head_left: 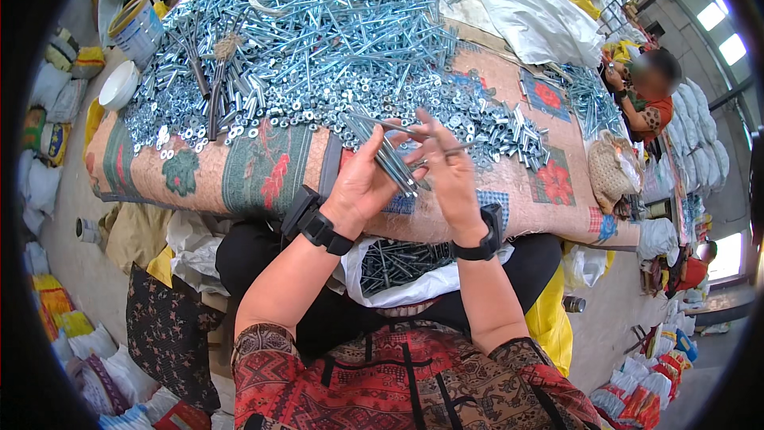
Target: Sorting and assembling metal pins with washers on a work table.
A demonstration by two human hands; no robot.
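My left hand (356, 185) is closed round a bundle of long, thin metal bolts (395, 169), which slants across its palm above the table's near edge. Just beside it, my right hand (452, 185) has its fingers bent round a single long bolt (461, 146) lying crosswise; these fingers are slightly blurred. Beyond both hands spreads a large heap of silvery long bolts (342, 24), with loose nuts and washers (318, 99) along its near side. Below my hands, an open white sack (374, 296) in my lap contains darker bolts (406, 261).
A patterned cloth (199, 175) covers the table. At the heap's left are a bucket (135, 28), a white bowl (119, 86) and dark metal tools (215, 99). A woven bag (613, 169) sits on the right. Other people (649, 91) are farther off; filled sacks (95, 342) line the floor.
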